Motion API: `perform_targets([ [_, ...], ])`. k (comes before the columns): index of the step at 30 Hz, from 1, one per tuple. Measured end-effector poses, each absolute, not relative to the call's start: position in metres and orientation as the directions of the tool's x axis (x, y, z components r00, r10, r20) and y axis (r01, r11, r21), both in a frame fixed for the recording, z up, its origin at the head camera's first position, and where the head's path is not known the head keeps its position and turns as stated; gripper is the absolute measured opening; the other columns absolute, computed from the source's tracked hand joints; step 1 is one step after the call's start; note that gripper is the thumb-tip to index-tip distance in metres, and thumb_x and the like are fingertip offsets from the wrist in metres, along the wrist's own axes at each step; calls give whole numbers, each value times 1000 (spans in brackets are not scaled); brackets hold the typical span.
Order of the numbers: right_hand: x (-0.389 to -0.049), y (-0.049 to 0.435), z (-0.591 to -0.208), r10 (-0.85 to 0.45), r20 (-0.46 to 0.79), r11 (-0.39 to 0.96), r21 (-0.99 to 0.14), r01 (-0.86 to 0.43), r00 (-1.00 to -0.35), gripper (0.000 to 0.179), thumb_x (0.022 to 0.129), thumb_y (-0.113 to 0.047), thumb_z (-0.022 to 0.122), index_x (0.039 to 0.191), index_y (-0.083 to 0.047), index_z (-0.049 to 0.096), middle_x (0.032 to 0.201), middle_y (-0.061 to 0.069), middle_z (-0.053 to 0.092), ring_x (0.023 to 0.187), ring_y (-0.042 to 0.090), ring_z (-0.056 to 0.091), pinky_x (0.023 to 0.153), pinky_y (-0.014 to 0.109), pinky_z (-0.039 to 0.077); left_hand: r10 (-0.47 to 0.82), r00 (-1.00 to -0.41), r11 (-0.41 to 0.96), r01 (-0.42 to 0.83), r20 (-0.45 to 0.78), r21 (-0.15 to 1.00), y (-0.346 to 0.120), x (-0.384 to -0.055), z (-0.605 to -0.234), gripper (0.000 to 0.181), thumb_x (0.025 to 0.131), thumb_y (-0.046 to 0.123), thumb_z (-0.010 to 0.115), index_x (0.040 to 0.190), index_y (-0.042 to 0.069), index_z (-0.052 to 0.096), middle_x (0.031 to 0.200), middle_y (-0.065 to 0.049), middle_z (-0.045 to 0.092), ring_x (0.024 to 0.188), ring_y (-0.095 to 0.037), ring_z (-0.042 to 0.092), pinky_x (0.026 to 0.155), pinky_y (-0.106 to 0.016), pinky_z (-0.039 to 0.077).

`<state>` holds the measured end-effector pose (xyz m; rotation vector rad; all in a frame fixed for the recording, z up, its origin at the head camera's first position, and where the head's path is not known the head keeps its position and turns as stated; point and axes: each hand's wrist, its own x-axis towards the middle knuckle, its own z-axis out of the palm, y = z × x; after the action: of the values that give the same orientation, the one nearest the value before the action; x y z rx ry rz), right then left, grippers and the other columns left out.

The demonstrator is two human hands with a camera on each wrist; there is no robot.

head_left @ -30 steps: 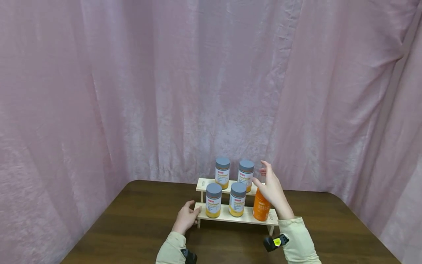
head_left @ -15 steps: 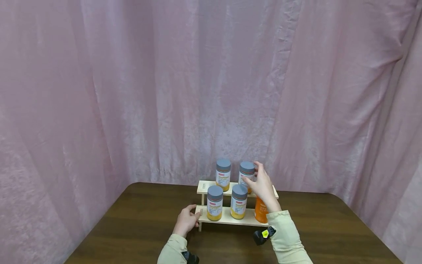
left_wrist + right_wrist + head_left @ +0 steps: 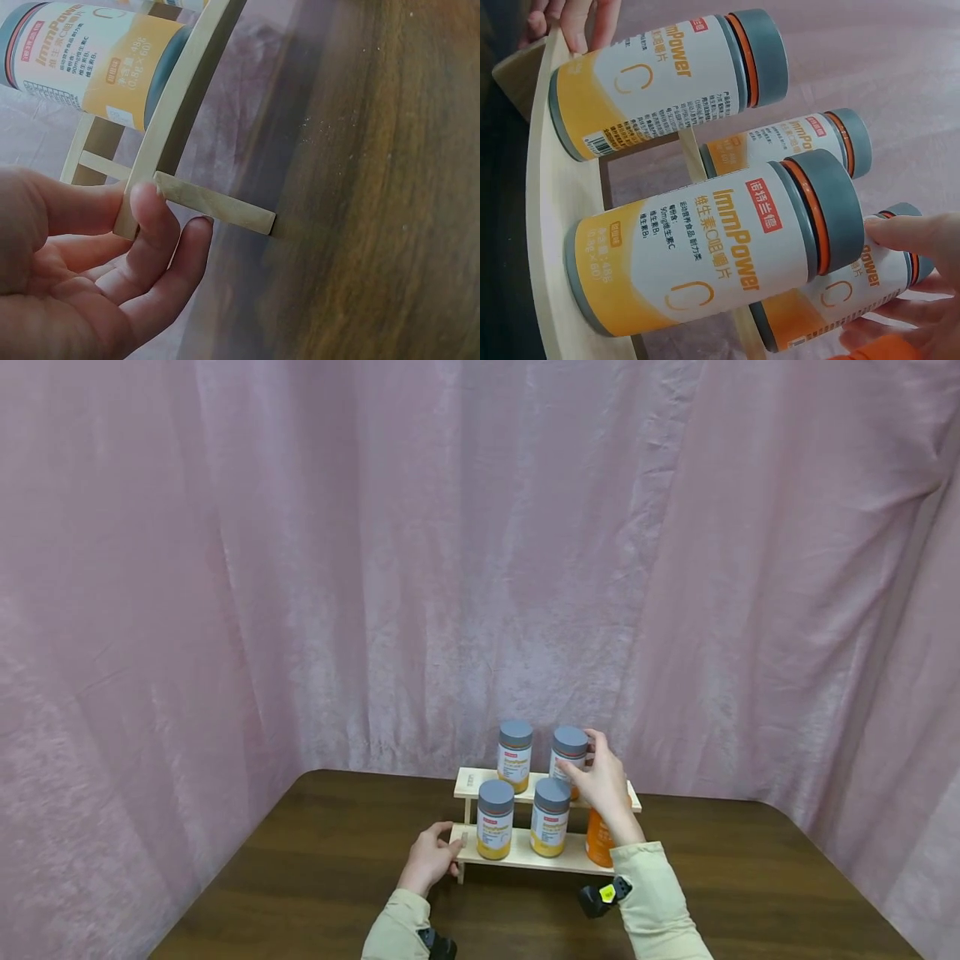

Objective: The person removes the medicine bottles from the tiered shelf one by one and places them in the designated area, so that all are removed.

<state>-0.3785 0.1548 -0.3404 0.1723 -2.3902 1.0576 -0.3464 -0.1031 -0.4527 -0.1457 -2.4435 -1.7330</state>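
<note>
Obs'd L hand (image 3: 427, 862) pinching L end of lower shelf (image 3: 522, 850); R hand (image 3: 606, 781) grasping rear R jar (image 3: 840, 296), upright at upper shelf (image 3: 480, 782), beside rear L jar (image 3: 514, 758). Noted on lower shelf: front L jar (image 3: 495, 820), front R jar (image 3: 551, 820), orange container (image 3: 597, 842) (part-hidden).

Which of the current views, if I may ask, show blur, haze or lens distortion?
Head: soft, fairly even light, but fine print on the jars is too small to read; left wrist: a pale haze veils part of the wooden table; right wrist: the lower shelf looks bowed, probably lens distortion, though large lettering stays crisp.
</note>
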Motion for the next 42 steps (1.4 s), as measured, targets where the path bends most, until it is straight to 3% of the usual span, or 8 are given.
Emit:
perform_targets([
  [15,-362,172,-330,95,545,645,-671,-366,-833,70,86,-17,73,143,0,35,128,30,56,107,44,63,87,51,54,1,-994,259,109,113,960,-103,-344,-450,45,91,5,58,130,-13,44,69,-1,50,45,-5,46,47,-21,47],
  [24,-358,190,-324,172,572,621,-695,-362,-802,70,87,-13,72,145,-3,34,129,30,54,110,45,62,91,52,52,19,-998,195,70,68,978,-102,-345,-454,45,93,6,57,132,-10,42,73,-3,49,44,-7,46,45,-22,47],
  [42,-344,236,-326,226,666,674,-634,-379,-711,68,85,-8,73,141,4,37,122,35,56,103,50,62,86,54,53,-11,-994,229,103,108,968,-104,-347,-457,41,92,5,58,128,-11,46,71,-1,48,46,-6,43,48,-19,45],
])
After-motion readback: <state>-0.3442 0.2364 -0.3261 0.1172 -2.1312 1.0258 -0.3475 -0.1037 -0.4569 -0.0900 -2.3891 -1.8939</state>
